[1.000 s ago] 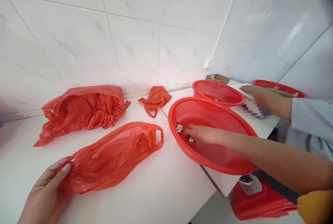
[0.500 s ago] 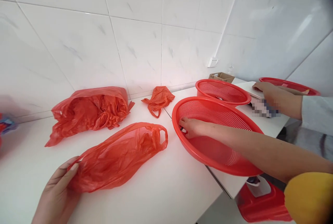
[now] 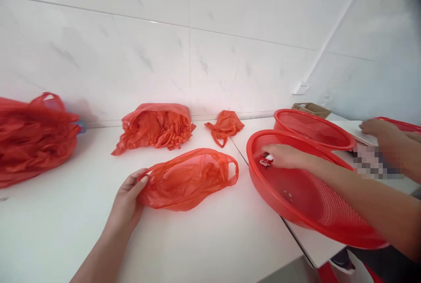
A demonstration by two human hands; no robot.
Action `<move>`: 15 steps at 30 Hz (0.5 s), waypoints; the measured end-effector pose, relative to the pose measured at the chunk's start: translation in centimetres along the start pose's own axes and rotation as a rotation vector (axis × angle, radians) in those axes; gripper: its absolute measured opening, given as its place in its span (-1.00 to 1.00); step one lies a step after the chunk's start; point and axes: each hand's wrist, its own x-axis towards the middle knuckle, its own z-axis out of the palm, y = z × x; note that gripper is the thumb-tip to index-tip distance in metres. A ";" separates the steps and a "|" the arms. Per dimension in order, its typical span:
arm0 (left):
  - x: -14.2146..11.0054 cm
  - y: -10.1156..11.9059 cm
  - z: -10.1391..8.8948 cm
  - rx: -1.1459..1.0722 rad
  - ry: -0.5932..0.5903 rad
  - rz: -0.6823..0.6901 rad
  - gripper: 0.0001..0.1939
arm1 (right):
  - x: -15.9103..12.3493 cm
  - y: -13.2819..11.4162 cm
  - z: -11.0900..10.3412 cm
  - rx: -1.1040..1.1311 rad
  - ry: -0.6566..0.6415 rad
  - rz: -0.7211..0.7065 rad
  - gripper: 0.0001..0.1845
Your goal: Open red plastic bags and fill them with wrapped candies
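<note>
My left hand (image 3: pixel 130 193) pinches the near-left edge of a red plastic bag (image 3: pixel 187 182) that lies on the white table with its mouth partly open and one handle loop toward the right. My right hand (image 3: pixel 284 156) is inside the large red perforated basket (image 3: pixel 286 213), closed on a small red, white and dark packet (image 3: pixel 265 160) near the basket's left wall. Fine print on the packet is too small to read. A few small pale bits show on the basket's floor.
A bundle of red bags (image 3: pixel 154 127) and a single crumpled bag (image 3: pixel 226 125) lie by the tiled wall. More red bags (image 3: pixel 36 138) are at far left. A second basket (image 3: pixel 312 129), a cardboard box (image 3: pixel 312 108) and a co-worker's hand (image 3: pixel 378 129) are at right.
The view has swung left, bringing the bags at far left into sight. The packet in my right hand shows more clearly, and the bag's mouth looks wider.
</note>
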 end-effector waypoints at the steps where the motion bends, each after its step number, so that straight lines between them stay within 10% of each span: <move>1: -0.1 0.0 0.1 -0.005 -0.025 0.006 -0.59 | 0.0 -0.3 -1.1 -0.021 0.015 -0.005 -0.81; 7: -0.7 -0.1 0.3 -0.029 -0.123 0.043 -0.55 | 0.7 -7.5 -5.5 -0.016 0.223 -0.213 -0.77; 15: -0.7 -0.2 0.0 -0.003 -0.218 0.045 -0.59 | 4.7 -18.5 -0.8 0.064 -0.064 -0.721 -0.49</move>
